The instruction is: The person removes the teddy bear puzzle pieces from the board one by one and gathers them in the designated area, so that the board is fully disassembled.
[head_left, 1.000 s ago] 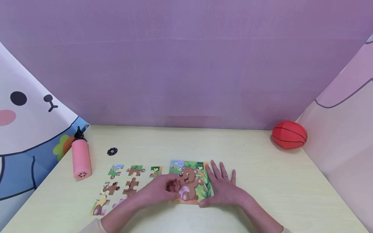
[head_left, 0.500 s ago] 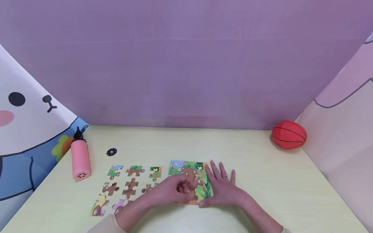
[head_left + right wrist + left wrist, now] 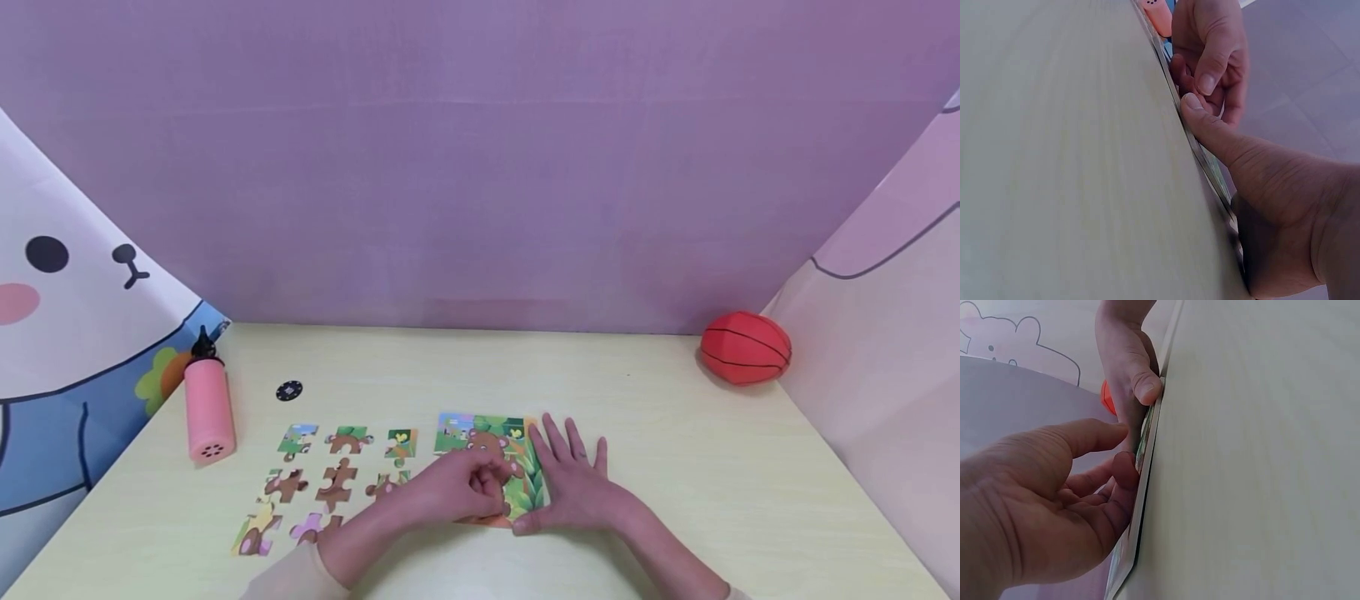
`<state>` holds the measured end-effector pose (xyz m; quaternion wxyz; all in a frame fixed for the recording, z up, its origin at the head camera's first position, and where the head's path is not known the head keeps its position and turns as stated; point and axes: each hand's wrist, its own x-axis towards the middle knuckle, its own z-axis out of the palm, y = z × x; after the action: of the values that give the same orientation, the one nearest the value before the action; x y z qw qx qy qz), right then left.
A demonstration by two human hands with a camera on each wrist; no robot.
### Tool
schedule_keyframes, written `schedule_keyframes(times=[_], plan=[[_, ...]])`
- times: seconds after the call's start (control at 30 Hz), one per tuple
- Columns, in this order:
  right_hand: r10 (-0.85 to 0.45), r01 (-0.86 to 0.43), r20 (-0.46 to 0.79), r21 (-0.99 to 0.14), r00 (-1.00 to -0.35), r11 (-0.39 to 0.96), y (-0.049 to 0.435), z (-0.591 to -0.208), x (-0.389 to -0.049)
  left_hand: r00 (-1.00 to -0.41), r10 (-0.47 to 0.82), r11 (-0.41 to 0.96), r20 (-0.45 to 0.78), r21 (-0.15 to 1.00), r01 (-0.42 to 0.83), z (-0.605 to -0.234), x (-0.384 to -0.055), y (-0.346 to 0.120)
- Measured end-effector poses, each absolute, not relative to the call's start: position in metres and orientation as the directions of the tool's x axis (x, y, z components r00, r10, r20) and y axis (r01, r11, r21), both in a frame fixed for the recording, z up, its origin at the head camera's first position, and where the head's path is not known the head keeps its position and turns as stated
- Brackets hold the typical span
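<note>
A bear picture puzzle board (image 3: 455,429) lies flat on the table, its lower left part hidden by my left hand (image 3: 453,487). In the left wrist view, that hand's fingers (image 3: 1124,470) are bent and touch the board's face. The thumb stands apart from them, and I see nothing between them. My right hand (image 3: 573,492) rests along the board's right edge with its fingers spread. Several loose puzzle pieces lie left of the board, among them a brown one (image 3: 336,483) and a green one with a yellow bird (image 3: 401,443).
At the table's left side lies a pink bottle-shaped object (image 3: 209,408) with a black top. A black round chip (image 3: 288,390) is to its right. A red ball with black lines (image 3: 746,348) sits in the far right corner. A purple backdrop (image 3: 480,167) stands behind the table.
My left hand has slid rightward across the board, covering more of the bear and uncovering loose pieces at the left. The right hand has stayed in place.
</note>
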<state>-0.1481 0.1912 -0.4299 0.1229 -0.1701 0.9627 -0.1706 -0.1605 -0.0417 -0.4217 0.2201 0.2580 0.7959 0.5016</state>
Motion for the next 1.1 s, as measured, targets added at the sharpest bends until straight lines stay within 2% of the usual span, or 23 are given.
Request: schedule_keyframes(times=[0.53, 0.77, 1.1], plan=[[-0.37, -0.288, -0.168, -0.374, -0.914, 0.881, 0.1914, -0.4315, -0.1477, -0.707, 0.689, 0.397, -0.158, 0.899, 0.186, -0.4189, -0.1679, -0.0377], [-0.362, -0.279, -0.172, -0.375, -0.916, 0.884, 0.1918, -0.4317, -0.147, -0.724, 0.67, 0.39, -0.162, 0.907, 0.158, -0.4207, -0.1682, -0.0346], [-0.378, -0.302, -0.159, -0.365, -0.912, 0.881, 0.1919, -0.4295, -0.1462, -0.762, 0.629, 0.274, -0.152, 0.961, 0.034, -0.4188, -0.1673, -0.0362]])
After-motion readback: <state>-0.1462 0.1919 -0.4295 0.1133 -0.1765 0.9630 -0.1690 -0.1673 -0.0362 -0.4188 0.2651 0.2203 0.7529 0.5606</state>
